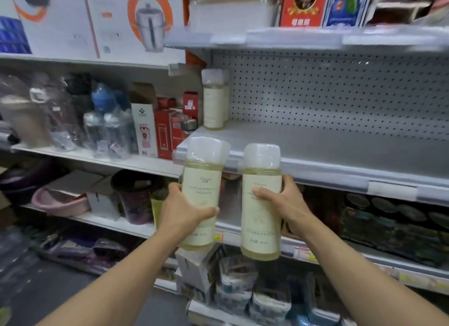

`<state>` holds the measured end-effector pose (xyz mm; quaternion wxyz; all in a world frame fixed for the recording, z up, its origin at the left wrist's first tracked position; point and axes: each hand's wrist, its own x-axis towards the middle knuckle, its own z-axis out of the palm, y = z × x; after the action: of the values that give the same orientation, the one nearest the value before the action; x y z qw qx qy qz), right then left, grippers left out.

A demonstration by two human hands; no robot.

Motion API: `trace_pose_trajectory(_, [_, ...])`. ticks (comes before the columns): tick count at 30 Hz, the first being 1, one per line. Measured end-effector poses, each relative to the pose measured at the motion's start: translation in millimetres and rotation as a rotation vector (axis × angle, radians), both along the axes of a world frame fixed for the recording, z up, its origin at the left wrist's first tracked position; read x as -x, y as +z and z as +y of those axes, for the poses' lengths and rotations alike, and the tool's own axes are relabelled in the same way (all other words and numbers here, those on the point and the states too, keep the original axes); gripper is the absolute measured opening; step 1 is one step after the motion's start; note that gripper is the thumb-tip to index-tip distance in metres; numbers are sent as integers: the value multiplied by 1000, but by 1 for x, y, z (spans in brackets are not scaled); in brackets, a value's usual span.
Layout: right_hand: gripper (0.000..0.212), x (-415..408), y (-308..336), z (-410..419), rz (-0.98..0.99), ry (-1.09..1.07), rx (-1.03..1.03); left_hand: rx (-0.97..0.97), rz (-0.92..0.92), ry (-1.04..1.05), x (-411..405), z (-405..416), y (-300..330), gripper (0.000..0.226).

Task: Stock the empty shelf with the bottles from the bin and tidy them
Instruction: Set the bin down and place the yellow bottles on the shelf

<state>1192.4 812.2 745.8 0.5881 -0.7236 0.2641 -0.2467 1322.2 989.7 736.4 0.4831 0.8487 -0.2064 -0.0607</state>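
At centre frame, my left hand (184, 212) grips left bottle (202, 194), fingers wrapped round label; my right hand (288, 204) grips right bottle (262, 201) likewise. Both upright, just below front edge of grey shelf (340, 150). Shelved bottles (213, 99) stand at shelf's left rear.

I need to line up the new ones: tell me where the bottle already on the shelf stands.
In the head view it stands upright at the far left end of the grey shelf, close to the pegboard back, above and behind the bottle in the left hand.
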Motion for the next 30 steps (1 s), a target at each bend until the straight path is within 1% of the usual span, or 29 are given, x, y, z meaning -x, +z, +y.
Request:
trace_pose_trajectory(6, [58,-6,61,1,-126,-69,33,81,-53,-73,-11,-8,57,76])
trace_pose_trajectory(12, [60,-22,99,-17,-165,-89,85,141,-91,-115,-27,-31,91,74])
trace_pose_trajectory(21, [61,-87,125,-68,-206,-75,160,206,-108,-73,-74,-86,112,72])
trace_pose_trajectory(27, [48,-137,133,-109,-214,-58,195,257,-110,-46,-112,-128,116,76])
trace_pose_trajectory(30, [57,-160,130,-127,-225,-43,180,265,-94,-21,-132,-145,112,76])
